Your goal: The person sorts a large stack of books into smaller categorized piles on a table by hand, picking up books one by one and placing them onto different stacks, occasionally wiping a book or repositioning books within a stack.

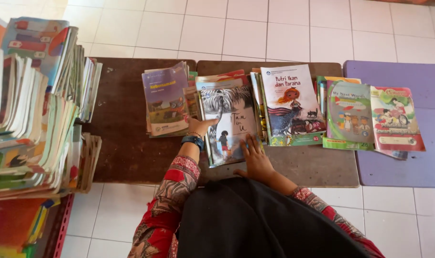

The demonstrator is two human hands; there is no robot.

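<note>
On the brown table (131,157) in front of you, your right hand (256,160) lies flat and open, fingers spread, palm down on the lower right corner of the grey book (229,122) with the zebra-striped cover, gripping nothing. Your left hand (201,127) rests at that book's left edge, fingers loosely curled against it; you cannot tell from this view whether it pinches the cover or only touches it. A dark watch (192,141) sits on that wrist. The grey book tops a small stack near the middle of the table, slightly tilted. Just left of it, touching, lies a purple book (166,98) on its own stack. Just right lies a white-and-blue book (291,102) showing a red-haired girl. Farther right, a green book (349,114) and a pink one (394,119) overlap, reaching onto a purple table (408,167) set against the brown one. Well off to your left, tall piles of worn books (31,110) lean on a shelf. White tiled floor (275,28) lies beyond.
</note>
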